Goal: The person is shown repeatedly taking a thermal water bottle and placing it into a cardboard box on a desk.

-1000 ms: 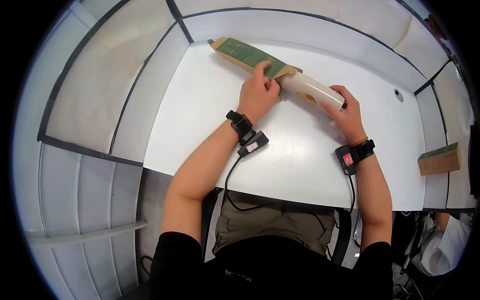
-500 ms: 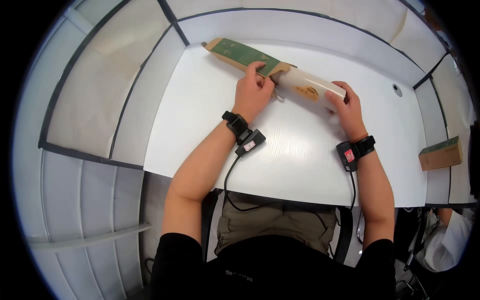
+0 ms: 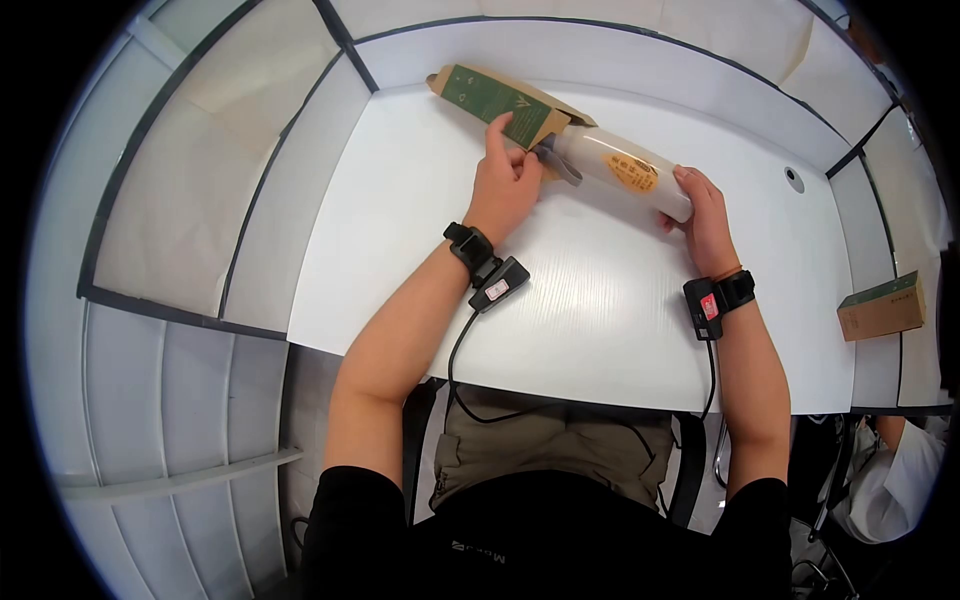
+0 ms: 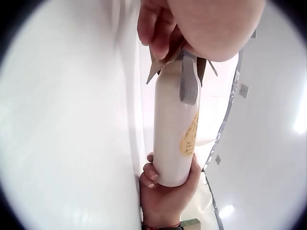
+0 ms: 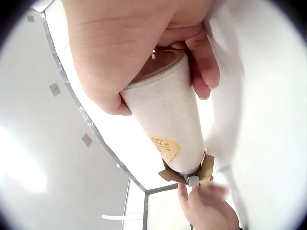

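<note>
A white cylindrical bottle with an orange printed label lies slanted, its narrow end at the mouth of a green and brown cardboard box. My right hand grips the bottle around its base, thumb on one side and fingers on the other. At the box's open end, my left hand holds the cardboard, index finger stretched along the green face. From the bottle's neck hangs a grey strap, beside the opened flaps in the left wrist view. The far part of the box is hidden there behind my left hand.
A second green and brown box stands at the right edge. Pale partition panels with dark frames border the white table. A round cable hole is at the back right. Cables hang from both wrist cameras.
The bottle has rolled, bringing its label upward and the grey strap into view. Its base has swung slightly toward me with my right hand, and the box has tilted along with it.
</note>
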Demonstrator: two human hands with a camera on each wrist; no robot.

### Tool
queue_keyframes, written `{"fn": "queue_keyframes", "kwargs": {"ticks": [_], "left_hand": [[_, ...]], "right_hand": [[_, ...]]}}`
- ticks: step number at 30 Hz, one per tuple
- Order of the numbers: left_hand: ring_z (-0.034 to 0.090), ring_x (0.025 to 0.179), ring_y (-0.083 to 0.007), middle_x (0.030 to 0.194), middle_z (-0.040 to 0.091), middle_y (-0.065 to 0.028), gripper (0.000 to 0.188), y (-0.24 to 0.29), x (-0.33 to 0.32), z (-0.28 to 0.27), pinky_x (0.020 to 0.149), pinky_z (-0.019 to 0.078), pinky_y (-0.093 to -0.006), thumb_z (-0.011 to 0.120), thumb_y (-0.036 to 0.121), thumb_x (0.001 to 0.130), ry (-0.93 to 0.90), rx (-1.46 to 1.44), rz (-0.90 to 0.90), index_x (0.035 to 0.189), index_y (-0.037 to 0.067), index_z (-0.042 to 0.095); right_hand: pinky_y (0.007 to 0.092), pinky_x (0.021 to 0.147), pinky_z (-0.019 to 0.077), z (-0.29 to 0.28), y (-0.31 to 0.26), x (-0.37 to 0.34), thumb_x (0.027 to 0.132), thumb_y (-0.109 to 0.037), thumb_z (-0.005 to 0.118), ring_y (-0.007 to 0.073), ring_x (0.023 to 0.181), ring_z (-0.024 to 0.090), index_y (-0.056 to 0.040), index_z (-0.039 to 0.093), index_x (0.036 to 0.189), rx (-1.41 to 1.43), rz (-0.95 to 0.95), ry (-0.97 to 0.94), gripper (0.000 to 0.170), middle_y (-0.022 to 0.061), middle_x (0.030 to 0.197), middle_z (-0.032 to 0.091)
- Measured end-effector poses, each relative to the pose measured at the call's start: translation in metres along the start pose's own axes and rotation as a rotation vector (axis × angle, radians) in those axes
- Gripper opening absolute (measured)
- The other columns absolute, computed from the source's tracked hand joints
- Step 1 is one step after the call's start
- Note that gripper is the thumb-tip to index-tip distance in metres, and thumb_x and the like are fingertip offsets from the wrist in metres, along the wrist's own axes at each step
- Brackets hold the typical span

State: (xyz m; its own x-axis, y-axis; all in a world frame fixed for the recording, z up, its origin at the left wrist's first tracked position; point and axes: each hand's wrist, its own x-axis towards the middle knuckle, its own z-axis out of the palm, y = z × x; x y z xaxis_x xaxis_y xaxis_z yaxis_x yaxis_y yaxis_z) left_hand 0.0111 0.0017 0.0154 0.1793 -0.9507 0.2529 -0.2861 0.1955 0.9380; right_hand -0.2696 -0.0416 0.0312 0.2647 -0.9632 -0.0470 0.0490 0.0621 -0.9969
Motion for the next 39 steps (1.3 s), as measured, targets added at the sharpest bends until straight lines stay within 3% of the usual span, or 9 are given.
{"fn": "queue_keyframes", "kwargs": {"ticks": [5, 11, 12, 15, 16, 22, 31, 34, 39], "left_hand": [[0.059, 0.06, -0.0125, 0.079, 0.064, -0.0072, 0.066, -0.003, 0.001, 0.001, 0.057, 0.0499, -0.0285, 0.054, 0.005, 0.101, -0.069, -0.024, -0.045, 0.154, 0.004, 0.015], [0.059, 0.061, -0.0132, 0.079, 0.061, -0.0078, 0.078, -0.002, 0.001, 0.005, 0.058, 0.0511, -0.0293, 0.055, 0.006, 0.101, -0.127, -0.079, -0.155, 0.159, 0.006, 0.002], [0.059, 0.061, -0.0132, 0.079, 0.061, -0.0079, 0.08, -0.002, 0.001, 0.005, 0.058, 0.0512, -0.0294, 0.055, 0.006, 0.101, -0.128, -0.082, -0.17, 0.159, 0.006, 0.0], [0.059, 0.061, -0.0132, 0.08, 0.061, -0.0079, 0.08, -0.005, 0.002, 0.003, 0.058, 0.0513, -0.0295, 0.055, 0.006, 0.101, -0.137, -0.082, -0.185, 0.159, 0.007, 0.0], [0.059, 0.062, -0.013, 0.08, 0.061, -0.0076, 0.08, -0.004, 0.001, 0.003, 0.058, 0.0511, -0.0292, 0.055, 0.006, 0.101, -0.135, -0.078, -0.181, 0.159, 0.007, -0.001], [0.059, 0.06, -0.0128, 0.081, 0.061, -0.0084, 0.08, -0.001, -0.001, 0.004, 0.057, 0.0511, -0.0286, 0.053, 0.005, 0.102, -0.197, -0.099, -0.155, 0.16, 0.008, -0.001], [0.064, 0.06, -0.0156, 0.086, 0.065, -0.0135, 0.085, 0.002, -0.004, 0.008, 0.058, 0.0557, -0.0311, 0.051, 0.004, 0.101, -0.335, -0.195, -0.152, 0.159, 0.008, -0.011], [0.063, 0.062, -0.0145, 0.093, 0.064, -0.0143, 0.086, 0.011, -0.011, 0.013, 0.06, 0.0557, -0.0306, 0.05, 0.005, 0.104, -0.381, -0.224, -0.162, 0.159, 0.014, -0.015], [0.063, 0.062, -0.0155, 0.09, 0.062, -0.0141, 0.09, 0.015, -0.019, 0.02, 0.061, 0.0572, -0.0324, 0.047, 0.005, 0.105, -0.451, -0.243, -0.168, 0.158, 0.018, -0.024]], "right_hand": [[0.0294, 0.067, 0.0563, 0.007, -0.002, -0.002, 0.099, -0.042, 0.063, 0.0191, 0.074, 0.065, 0.0032, 0.064, 0.112, -0.033, 0.016, 0.052, 0.048, 0.011, 0.094, 0.065], [0.0299, 0.069, 0.0572, 0.023, -0.009, -0.013, 0.098, -0.045, 0.064, 0.0197, 0.081, 0.067, 0.0049, 0.06, 0.12, -0.077, 0.1, -0.085, 0.055, 0.0136, 0.101, 0.066], [0.0289, 0.073, 0.0549, 0.027, -0.011, -0.015, 0.099, -0.042, 0.061, 0.0176, 0.085, 0.065, 0.0023, 0.056, 0.129, -0.117, 0.123, -0.123, 0.054, 0.0118, 0.106, 0.065], [0.0283, 0.077, 0.0538, 0.04, -0.011, -0.022, 0.099, -0.038, 0.063, 0.0173, 0.089, 0.065, 0.0027, 0.05, 0.136, -0.158, 0.112, -0.21, 0.057, 0.0118, 0.109, 0.064], [0.0271, 0.081, 0.0533, 0.04, -0.008, -0.021, 0.095, -0.034, 0.07, 0.0163, 0.093, 0.065, 0.0045, 0.046, 0.142, -0.108, 0.09, -0.253, 0.065, 0.0127, 0.11, 0.064], [0.0294, 0.084, 0.0526, 0.038, -0.007, -0.023, 0.091, -0.024, 0.075, 0.0149, 0.09, 0.062, 0.0028, 0.04, 0.15, -0.209, -0.01, -0.358, 0.073, 0.0108, 0.113, 0.063], [0.0287, 0.077, 0.0534, 0.038, -0.001, -0.015, 0.092, -0.021, 0.073, 0.0145, 0.089, 0.064, 0.0046, 0.042, 0.148, -0.138, -0.038, -0.317, 0.069, 0.011, 0.106, 0.066], [0.0286, 0.075, 0.0525, 0.031, -0.001, -0.012, 0.094, -0.021, 0.07, 0.0145, 0.088, 0.064, 0.0044, 0.041, 0.145, -0.104, -0.034, -0.253, 0.064, 0.0117, 0.102, 0.065], [0.0285, 0.077, 0.051, 0.032, 0.001, -0.012, 0.097, -0.023, 0.066, 0.0151, 0.086, 0.063, -0.0003, 0.039, 0.144, -0.06, -0.021, -0.215, 0.058, 0.0112, 0.099, 0.063]]}}
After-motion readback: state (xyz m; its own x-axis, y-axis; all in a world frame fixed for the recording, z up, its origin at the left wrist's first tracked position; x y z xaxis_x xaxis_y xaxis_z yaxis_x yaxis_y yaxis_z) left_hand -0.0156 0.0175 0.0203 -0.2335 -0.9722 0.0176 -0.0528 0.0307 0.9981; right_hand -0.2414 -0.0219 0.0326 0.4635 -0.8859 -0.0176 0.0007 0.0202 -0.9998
